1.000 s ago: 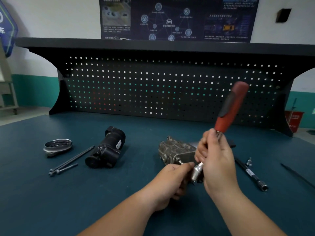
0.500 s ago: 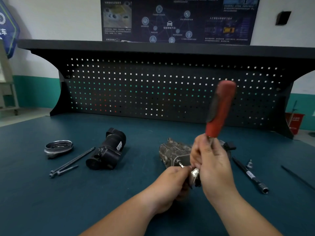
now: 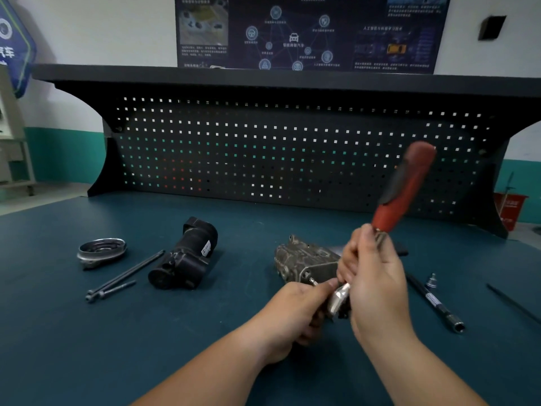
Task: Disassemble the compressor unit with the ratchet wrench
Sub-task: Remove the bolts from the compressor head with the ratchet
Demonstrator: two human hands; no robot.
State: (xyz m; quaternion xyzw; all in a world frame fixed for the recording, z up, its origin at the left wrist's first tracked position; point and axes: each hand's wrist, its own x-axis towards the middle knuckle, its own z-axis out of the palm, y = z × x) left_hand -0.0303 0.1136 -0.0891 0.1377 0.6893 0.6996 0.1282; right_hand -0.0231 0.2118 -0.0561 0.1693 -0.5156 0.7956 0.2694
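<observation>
A grey metal compressor block point(image 3: 304, 259) lies on the bench at centre. My right hand point(image 3: 374, 276) grips the shaft of a ratchet wrench whose red handle point(image 3: 404, 189) points up and to the right, blurred. The wrench's chrome head point(image 3: 338, 298) sits at the block's near end. My left hand point(image 3: 295, 312) pinches at the head and the small bolt beside it. A black cylindrical housing point(image 3: 184, 253) lies to the left.
A round metal cover point(image 3: 101, 250) and long black bolts point(image 3: 123, 276) lie at the left. A black extension bar point(image 3: 436, 303), a small socket bit point(image 3: 431, 281) and a thin rod point(image 3: 512, 303) lie at the right. A pegboard point(image 3: 292, 156) stands behind.
The red handle swung left half a second ago and is now back to the right. Both hands stay at the block's near end.
</observation>
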